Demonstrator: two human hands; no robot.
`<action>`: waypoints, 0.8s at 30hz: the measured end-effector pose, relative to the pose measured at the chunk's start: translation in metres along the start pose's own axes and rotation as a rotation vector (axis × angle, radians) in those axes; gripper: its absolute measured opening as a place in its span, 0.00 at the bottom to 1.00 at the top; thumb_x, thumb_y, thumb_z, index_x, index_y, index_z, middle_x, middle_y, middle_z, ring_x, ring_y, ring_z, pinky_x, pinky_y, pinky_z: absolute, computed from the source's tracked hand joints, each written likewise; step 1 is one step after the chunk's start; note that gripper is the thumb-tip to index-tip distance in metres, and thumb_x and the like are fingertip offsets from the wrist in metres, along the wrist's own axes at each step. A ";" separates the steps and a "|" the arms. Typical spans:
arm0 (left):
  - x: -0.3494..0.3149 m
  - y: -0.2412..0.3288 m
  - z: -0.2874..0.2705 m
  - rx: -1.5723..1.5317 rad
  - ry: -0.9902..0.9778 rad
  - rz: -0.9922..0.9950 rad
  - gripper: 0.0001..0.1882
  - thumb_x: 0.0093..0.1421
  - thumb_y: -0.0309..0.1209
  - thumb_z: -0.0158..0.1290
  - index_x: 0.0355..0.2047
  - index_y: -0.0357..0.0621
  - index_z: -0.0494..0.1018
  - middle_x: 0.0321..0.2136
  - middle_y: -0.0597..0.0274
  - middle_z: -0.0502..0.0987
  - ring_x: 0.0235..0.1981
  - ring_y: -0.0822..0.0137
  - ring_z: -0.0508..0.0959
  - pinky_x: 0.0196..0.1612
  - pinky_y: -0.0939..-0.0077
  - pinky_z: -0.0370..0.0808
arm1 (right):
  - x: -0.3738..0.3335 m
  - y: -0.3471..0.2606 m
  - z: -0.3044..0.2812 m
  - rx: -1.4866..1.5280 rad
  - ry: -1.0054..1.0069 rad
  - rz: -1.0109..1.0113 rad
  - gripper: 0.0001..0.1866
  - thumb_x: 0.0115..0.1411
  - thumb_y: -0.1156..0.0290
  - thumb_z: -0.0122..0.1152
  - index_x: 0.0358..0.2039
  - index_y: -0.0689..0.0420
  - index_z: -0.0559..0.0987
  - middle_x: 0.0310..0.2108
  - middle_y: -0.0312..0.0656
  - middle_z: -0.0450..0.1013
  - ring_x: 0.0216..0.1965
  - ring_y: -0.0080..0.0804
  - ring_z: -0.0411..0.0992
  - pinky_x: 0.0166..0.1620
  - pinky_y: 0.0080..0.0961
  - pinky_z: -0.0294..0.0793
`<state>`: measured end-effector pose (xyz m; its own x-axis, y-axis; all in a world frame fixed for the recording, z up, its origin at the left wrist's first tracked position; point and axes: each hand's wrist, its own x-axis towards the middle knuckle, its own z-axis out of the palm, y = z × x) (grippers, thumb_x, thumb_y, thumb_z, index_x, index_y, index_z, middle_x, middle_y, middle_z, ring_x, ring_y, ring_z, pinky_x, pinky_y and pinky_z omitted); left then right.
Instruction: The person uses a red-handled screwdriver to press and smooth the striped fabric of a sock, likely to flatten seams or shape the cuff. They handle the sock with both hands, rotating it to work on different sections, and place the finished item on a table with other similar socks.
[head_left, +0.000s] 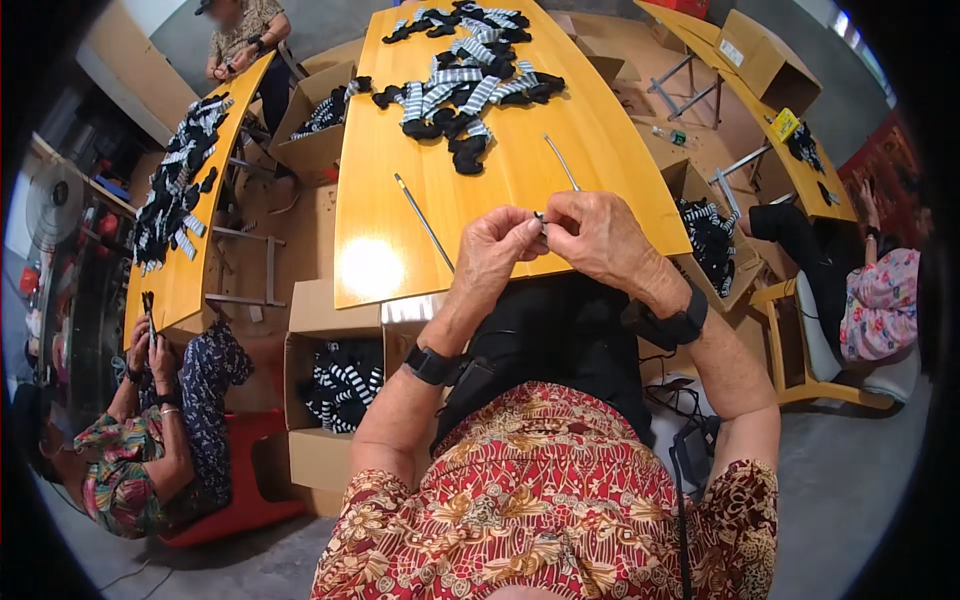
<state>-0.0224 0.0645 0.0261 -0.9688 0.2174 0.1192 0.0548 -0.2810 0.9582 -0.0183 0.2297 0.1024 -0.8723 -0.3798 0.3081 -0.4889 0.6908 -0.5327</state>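
Just above the near edge of the yellow table, my left hand (497,246) and my right hand (598,236) meet with fingertips pinched together. Between them is a small black-and-white piece (541,222), mostly hidden by the fingers, so its kind does not show. A thin metal rod (424,222) lies on the table beside my left hand, its near end close to that wrist. Another thin metal rod (561,162) lies just beyond my right hand. Farther up the table spreads a loose pile of black socks with grey-and-white stripes (470,85).
Cardboard boxes of striped socks stand at the table's left (345,385), far left (318,110) and right (708,240). A side table (160,290) at left carries more socks; people sit at both sides. Black cables (680,400) hang by my right side.
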 end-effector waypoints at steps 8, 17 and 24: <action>-0.003 0.006 0.021 0.701 0.078 0.303 0.05 0.58 0.25 0.52 0.32 0.34 0.74 0.22 0.57 0.76 0.23 0.71 0.77 0.29 0.76 0.74 | -0.018 0.006 0.006 -0.100 0.210 -0.186 0.06 0.48 0.73 0.55 0.19 0.62 0.72 0.19 0.48 0.69 0.25 0.46 0.71 0.30 0.40 0.70; -0.027 0.020 0.007 0.603 0.094 0.327 0.05 0.59 0.24 0.50 0.35 0.36 0.73 0.23 0.58 0.77 0.25 0.69 0.78 0.29 0.76 0.75 | -0.029 -0.019 0.018 -0.058 0.276 -0.304 0.04 0.47 0.75 0.59 0.22 0.58 0.72 0.21 0.42 0.69 0.27 0.41 0.71 0.31 0.36 0.68; -0.043 0.017 0.023 -0.183 0.061 -0.029 0.09 0.64 0.29 0.48 0.36 0.35 0.72 0.25 0.67 0.75 0.25 0.78 0.75 0.29 0.85 0.73 | -0.049 -0.026 0.028 0.316 0.351 -0.071 0.02 0.52 0.81 0.59 0.26 0.62 0.74 0.20 0.42 0.69 0.19 0.31 0.70 0.23 0.26 0.68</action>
<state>0.0255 0.0718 0.0430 -0.9825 0.1722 0.0707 -0.0129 -0.4420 0.8969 0.0366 0.2131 0.0794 -0.8071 -0.1505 0.5709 -0.5736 0.4291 -0.6977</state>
